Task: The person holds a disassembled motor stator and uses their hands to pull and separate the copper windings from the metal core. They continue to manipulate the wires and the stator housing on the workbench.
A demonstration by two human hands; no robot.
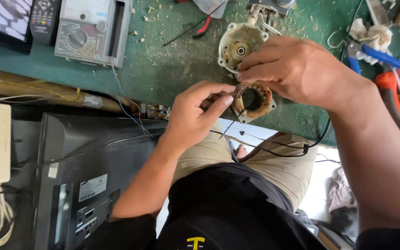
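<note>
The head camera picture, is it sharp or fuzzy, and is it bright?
Head view: bright, even daylight with soft shadows; the left hand, right hand and rusty motor coil look fairly sharp; the white floor under the bench is washed out; the black television is dark, with little detail.

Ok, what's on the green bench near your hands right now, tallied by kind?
Motor stator with copper windings, held by left hand and right hand: 1
Motor end housing: 1
Analog multimeter: 1
Remote control: 1
Blue-handled pliers: 1
Total: 5
</note>
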